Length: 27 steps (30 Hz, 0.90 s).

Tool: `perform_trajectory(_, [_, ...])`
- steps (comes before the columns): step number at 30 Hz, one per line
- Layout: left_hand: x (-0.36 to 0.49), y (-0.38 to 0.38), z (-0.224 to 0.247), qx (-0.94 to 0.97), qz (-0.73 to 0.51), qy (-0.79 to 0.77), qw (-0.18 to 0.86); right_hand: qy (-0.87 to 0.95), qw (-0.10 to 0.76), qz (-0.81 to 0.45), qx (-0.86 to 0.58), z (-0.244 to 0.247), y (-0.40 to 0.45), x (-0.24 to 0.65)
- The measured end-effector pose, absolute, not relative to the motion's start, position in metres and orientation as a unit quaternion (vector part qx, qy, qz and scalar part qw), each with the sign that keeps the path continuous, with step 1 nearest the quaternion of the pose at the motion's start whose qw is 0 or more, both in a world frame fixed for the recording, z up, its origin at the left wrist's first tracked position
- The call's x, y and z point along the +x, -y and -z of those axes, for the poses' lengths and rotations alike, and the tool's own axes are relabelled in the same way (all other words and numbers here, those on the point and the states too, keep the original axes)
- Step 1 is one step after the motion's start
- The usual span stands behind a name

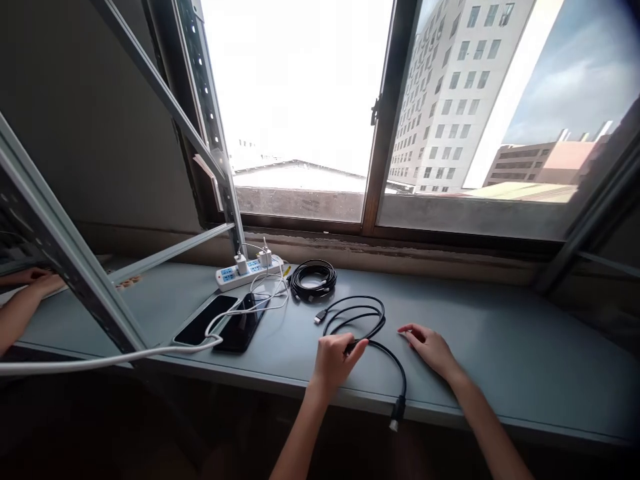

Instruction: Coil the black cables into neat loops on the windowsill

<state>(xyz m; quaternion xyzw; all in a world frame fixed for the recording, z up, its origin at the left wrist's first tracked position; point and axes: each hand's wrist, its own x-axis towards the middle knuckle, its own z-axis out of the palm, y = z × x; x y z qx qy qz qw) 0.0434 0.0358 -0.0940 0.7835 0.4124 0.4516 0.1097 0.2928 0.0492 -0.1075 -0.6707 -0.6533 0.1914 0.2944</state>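
My left hand (334, 360) is closed around a loosely looped black cable (384, 313) at the front of the grey shelf. One end of this cable, with a metal-tipped plug (320, 317), lies behind the hand. Its other end bends right and hangs past the shelf's front edge, ending in a black connector (397, 412) with a silver tip. To the right, my right hand (427, 347) hovers near or rests on the surface, thumb and fingers slightly apart, with nothing visible in it. A coiled black cable (313, 280) lies farther back, touched by neither hand.
A white power strip (227, 279) with plugged-in chargers stands at the back left. Two dark-screened phones (245, 327) lie before it, with white charging cords (150, 349) across them. Metal shelf posts (65, 227) rise at left. Another person's hand (43, 283) shows at far left.
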Motion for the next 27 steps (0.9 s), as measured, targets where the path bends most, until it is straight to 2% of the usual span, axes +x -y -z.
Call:
perform_trajectory(5, [0.046, -0.033, 0.094, 0.785, -0.458, -0.411, 0.072, 0.661, 0.269, -0.178, -0.678, 0.113, -0.050, 0.295])
perform_trajectory(9, [0.052, -0.032, 0.099, 0.749, -0.516, -0.412, -0.059, 0.646, 0.246, -0.155, -0.706, 0.118, -0.049, 0.290])
perform_trajectory(12, [0.058, -0.034, 0.107, 0.730, -0.544, -0.401, -0.100, 0.664, 0.210, -0.152, -0.701, 0.122, -0.050, 0.282])
perform_trajectory(18, [0.064, -0.039, 0.115, 0.705, -0.571, -0.398, -0.135, 0.685, 0.211, -0.169, -0.677, 0.119, -0.053, 0.268])
perform_trajectory(27, [0.039, -0.026, 0.095, 0.793, -0.485, -0.359, -0.087, 0.701, 0.248, -0.265, -0.614, 0.102, -0.045, 0.252])
